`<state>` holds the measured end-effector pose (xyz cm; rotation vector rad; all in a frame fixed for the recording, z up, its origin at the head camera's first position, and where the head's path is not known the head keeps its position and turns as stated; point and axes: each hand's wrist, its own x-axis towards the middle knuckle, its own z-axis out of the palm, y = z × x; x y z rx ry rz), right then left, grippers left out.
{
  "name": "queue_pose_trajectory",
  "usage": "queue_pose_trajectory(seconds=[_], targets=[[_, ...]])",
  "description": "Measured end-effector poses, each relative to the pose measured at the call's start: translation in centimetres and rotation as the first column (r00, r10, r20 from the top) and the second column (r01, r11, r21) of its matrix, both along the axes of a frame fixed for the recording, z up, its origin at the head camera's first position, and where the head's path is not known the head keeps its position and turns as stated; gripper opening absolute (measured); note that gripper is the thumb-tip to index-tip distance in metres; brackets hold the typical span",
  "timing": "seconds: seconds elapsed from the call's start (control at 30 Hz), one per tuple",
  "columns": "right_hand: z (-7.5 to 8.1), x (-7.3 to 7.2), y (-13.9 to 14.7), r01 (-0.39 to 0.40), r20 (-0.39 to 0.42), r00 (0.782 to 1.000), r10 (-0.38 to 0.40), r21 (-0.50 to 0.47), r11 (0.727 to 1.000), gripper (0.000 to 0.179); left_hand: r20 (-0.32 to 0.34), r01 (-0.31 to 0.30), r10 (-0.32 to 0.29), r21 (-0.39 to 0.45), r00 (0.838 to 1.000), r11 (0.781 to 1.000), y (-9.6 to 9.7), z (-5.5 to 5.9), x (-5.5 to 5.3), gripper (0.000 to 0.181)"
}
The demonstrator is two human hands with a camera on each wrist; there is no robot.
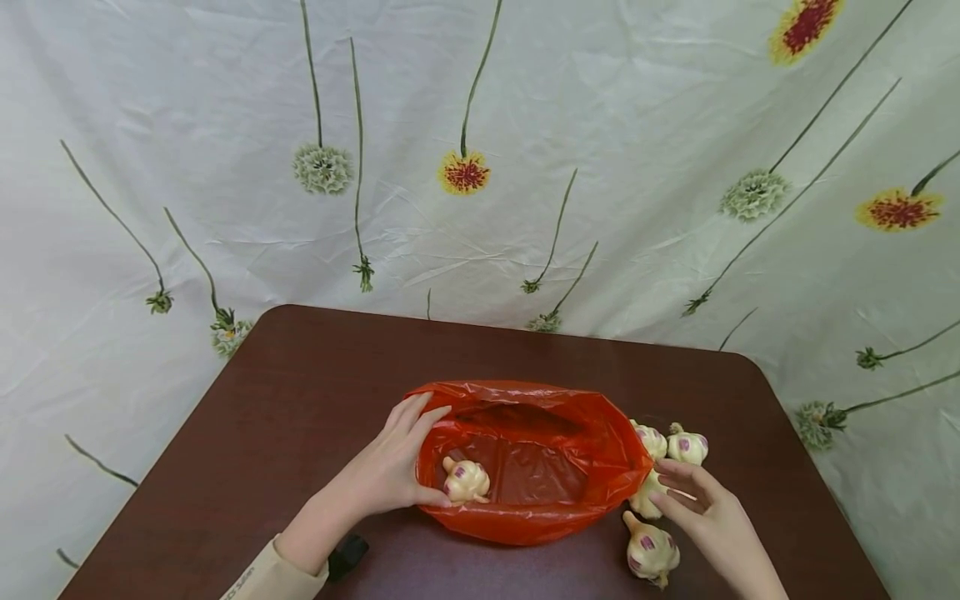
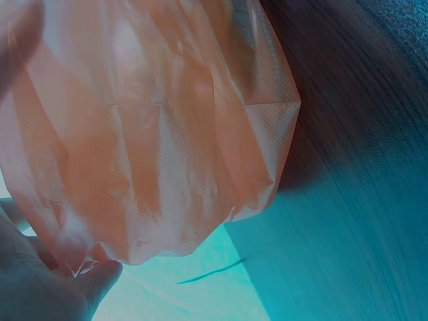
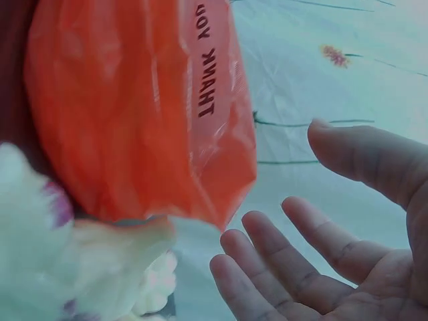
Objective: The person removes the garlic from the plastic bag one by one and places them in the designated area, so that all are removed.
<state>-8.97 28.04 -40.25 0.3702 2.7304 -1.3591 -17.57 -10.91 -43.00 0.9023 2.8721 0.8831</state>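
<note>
A red plastic bag (image 1: 517,527) stands on the table with its mouth spread wide. One garlic bulb (image 1: 466,481) lies inside, towards the left. My left hand (image 1: 397,460) holds the bag's left rim, thumb at the near side and fingers at the far side; the left wrist view shows fingers (image 2: 100,284) gripping a fold of the plastic. Just right of the bag, my right hand (image 1: 708,512) has loosely bent fingers and an empty palm, as the right wrist view shows. Close to its fingertips is a garlic bulb (image 1: 645,497), partly covered by the bag.
Further garlic bulbs lie by the bag's right side: one at the near side (image 1: 651,552), one at the far side (image 1: 687,447) and one against the bag (image 1: 651,440). The dark brown table (image 1: 315,367) ends at a flower-printed white cloth (image 1: 420,242).
</note>
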Motion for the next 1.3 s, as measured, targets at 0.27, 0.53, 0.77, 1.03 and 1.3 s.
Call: queue_pose_trajectory(seconds=[0.27, 0.53, 0.77, 1.03, 1.3], targets=[[1.3, -0.9, -1.1, -0.026, -0.071, 0.997, 0.023, -0.044, 0.999, 0.048, -0.012, 0.003, -0.003, -0.003, 1.0, 1.0, 0.0, 0.0, 0.0, 0.105], [2.2, -2.0, -2.5, -0.096, -0.193, 0.979, 0.068, -0.14, 0.986, 0.045, -0.014, 0.005, -0.005, -0.003, 1.0, 1.0, 0.0, 0.1, 0.0, 0.104], [3.2, -3.6, -4.9, -0.211, -0.227, 0.96, 0.166, -0.191, 0.959, 0.043, -0.005, 0.003, -0.003, -0.002, 1.0, 1.0, 0.1, 0.3, 0.0, 0.104], [3.4, -5.6, -8.6, -0.38, -0.236, 0.911, 0.338, -0.164, 0.911, 0.042, -0.015, 0.003, -0.003, -0.003, 1.0, 1.0, 0.1, 0.2, 0.0, 0.104], [2.3, -7.0, -12.4, -0.468, -0.152, 0.88, 0.45, -0.117, 0.876, 0.042, -0.01, 0.0, 0.0, -0.006, 1.0, 1.0, 0.0, 0.1, -0.1, 0.103]])
